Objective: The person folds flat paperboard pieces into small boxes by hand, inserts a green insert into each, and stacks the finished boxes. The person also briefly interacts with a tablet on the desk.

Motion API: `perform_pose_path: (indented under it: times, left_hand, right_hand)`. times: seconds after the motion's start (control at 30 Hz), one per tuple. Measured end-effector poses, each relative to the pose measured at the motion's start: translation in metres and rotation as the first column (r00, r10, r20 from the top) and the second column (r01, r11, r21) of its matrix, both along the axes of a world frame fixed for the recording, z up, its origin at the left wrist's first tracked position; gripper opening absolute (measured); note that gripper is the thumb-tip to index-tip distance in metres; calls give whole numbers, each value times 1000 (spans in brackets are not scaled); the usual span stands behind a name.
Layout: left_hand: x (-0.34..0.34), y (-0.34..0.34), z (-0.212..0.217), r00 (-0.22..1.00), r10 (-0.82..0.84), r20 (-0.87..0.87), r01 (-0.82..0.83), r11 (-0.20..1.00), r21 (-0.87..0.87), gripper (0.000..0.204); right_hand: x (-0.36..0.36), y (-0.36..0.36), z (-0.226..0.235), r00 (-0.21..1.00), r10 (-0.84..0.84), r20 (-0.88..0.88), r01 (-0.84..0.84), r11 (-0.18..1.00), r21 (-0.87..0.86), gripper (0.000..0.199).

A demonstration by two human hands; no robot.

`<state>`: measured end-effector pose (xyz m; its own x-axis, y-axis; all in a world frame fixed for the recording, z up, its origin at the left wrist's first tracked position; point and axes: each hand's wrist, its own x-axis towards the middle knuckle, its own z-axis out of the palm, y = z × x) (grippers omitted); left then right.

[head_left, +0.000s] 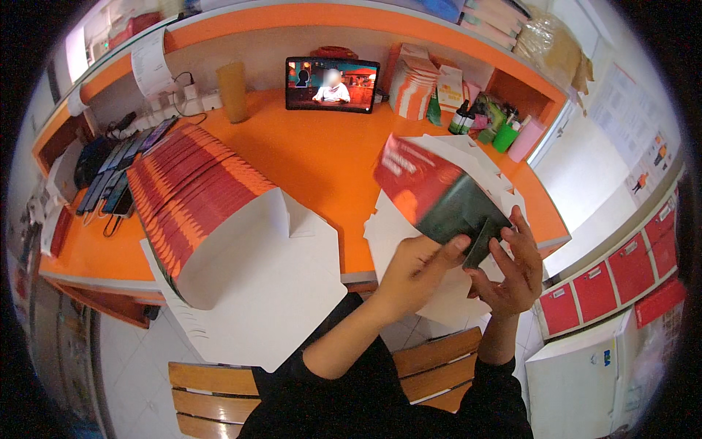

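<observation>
A red and dark green cardboard carton (pixel 431 186), partly folded, is tilted between my hands at the right of the desk. My left hand (pixel 418 276) pinches its near edge, the thumb lying on the dark flap (pixel 479 244). Around the other side of that flap curl the fingers of my right hand (pixel 513 274); its fingertips are partly hidden. Under the carton lie flat white cardboard blanks (pixel 395 230). To the left stands a nested row of red and orange cartons (pixel 197 186), its nearest one showing a white inside and wide white flaps (pixel 270 311).
A tablet (pixel 331 85) playing a video stands at the back of the orange desk (pixel 307 154), near a tall amber cup (pixel 232 91). Several phones (pixel 110 175) with cables lie at the left. Striped cartons (pixel 414 84) and a green pen cup (pixel 504 137) are at the back right. Wooden slatted seats (pixel 212 399) are below.
</observation>
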<state>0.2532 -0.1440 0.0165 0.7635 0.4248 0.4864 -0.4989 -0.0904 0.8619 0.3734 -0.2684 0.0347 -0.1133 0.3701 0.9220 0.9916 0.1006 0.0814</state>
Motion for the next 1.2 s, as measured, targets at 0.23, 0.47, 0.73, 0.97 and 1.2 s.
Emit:
perform_pose_path:
  times: [0.23,0.47,0.73,0.97,1.2]
  left_hand:
    - [13,-7,7,989,56,138,-4,936,-353,24]
    - [-4,-18,16,996,89,-2,-89,995,51,24]
    - [9,-27,2,997,61,48,-73,943,324,28]
    - [17,-40,3,997,-21,69,-26,788,615,37]
    - [-12,-59,16,973,100,208,-229,504,832,50]
  right_hand:
    - [-3,-18,11,996,60,-63,-74,964,-254,36]
    - [-9,-6,-16,990,-18,-142,29,997,71,26]
    - [-10,-13,-14,986,-78,-150,106,976,189,32]
    - [14,-53,-1,932,-99,-350,52,989,-141,93]
    - [27,-55,-5,835,-142,-531,108,990,-95,72]
